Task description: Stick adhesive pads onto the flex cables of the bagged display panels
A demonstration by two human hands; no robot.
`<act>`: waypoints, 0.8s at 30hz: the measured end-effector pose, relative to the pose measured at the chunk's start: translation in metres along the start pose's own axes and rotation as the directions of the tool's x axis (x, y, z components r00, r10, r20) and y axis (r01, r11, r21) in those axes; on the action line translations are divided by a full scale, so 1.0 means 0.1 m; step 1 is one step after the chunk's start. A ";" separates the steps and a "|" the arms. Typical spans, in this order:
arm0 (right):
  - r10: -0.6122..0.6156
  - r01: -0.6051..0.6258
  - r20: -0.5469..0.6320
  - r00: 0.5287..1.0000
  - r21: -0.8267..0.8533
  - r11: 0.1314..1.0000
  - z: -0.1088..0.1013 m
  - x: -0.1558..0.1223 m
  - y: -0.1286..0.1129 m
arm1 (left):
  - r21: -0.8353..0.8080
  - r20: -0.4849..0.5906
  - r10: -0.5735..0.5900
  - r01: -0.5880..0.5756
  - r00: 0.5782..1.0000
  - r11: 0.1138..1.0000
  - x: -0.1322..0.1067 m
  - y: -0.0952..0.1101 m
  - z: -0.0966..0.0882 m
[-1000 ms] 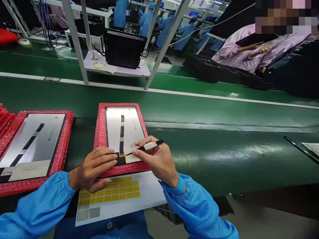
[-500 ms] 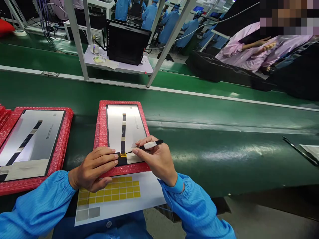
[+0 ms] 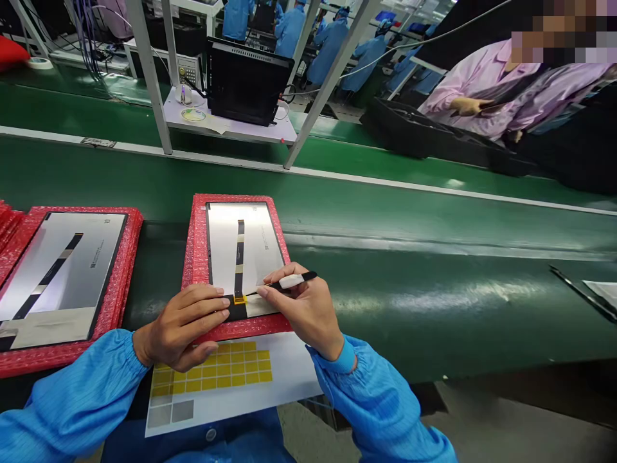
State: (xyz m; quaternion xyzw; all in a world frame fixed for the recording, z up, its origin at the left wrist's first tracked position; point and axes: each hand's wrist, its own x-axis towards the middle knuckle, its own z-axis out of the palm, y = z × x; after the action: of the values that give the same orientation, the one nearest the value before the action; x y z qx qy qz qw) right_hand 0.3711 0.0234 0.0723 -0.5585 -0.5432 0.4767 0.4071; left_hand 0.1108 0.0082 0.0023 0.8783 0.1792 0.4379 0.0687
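Red bubble wrap (image 3: 196, 244) bears your panel (image 3: 258, 251). Your left hand (image 3: 187, 325), fingers extended, rests at its near-left corner; your right hand (image 3: 306, 305) pinches a pen-like tool (image 3: 292, 281) by its yellow tape (image 3: 240, 300), apparently pressing; next likely needs light strokes.

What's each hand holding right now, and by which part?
Right hand: a slim pointed tool, pinched by its dark front section. Left hand rests on the panel, holding nothing visible.
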 end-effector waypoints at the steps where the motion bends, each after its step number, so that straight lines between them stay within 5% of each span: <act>1: 0.000 0.000 0.000 1.000 0.000 1.000 0.00 0.00 0.00 | 0.002 -0.002 -0.004 0.004 1.000 1.000 0.00 0.00 0.00; 15: -0.011 0.011 0.005 1.000 -0.009 1.000 0.01 -0.01 0.01 | -0.024 -0.006 -0.029 0.029 1.000 0.999 -0.04 0.00 0.03; 24: -0.024 0.024 0.004 1.000 -0.043 0.999 0.00 -0.01 0.02 | 0.028 0.103 -0.009 0.006 0.995 1.000 0.00 0.02 0.00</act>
State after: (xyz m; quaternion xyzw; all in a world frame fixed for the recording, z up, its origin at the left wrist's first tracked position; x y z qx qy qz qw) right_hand 0.3715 0.0224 0.0700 -0.5599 -0.5607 0.4609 0.3997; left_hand 0.1117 0.0064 0.0030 0.8999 0.1847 0.3893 0.0673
